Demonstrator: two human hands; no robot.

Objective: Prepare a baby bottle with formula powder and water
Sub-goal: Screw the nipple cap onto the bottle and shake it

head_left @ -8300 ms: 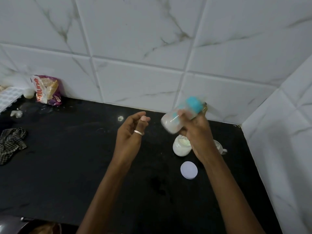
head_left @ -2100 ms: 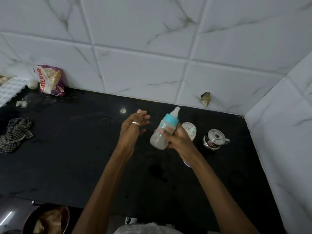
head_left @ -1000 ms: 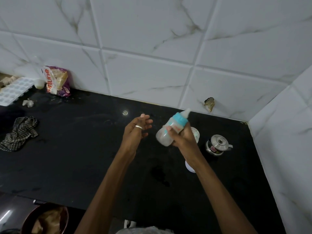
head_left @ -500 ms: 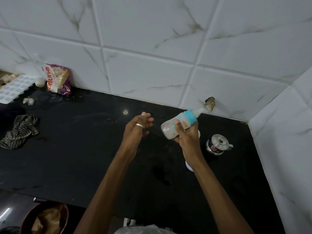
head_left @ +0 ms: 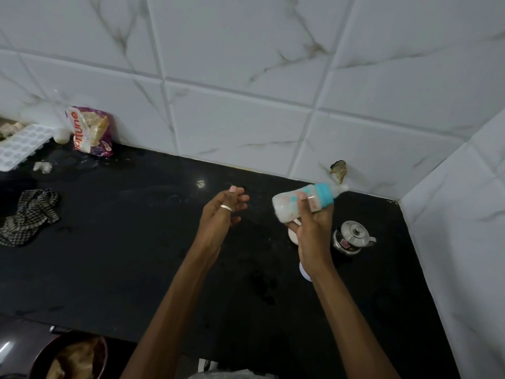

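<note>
Now I am curling my right hand (head_left: 314, 236) round the baby bottle (head_left: 293, 205), holding it sideways near the back right corner of the countertop (head_left: 131, 258). My left hand (head_left: 218, 214) is hanging spread-fingered and empty. Mixing is probably calling for firm, short shakes.

Dim, flat indoor light, soft shadows, wide-angle bending at edges, slight motion blur on baby bottle (head_left: 306, 202)

Your right hand (head_left: 311, 236) grips the bottle (head_left: 303, 202) tilted sideways above the table (head_left: 136, 255); your left hand (head_left: 218, 214) hangs loosely beside it.
</note>
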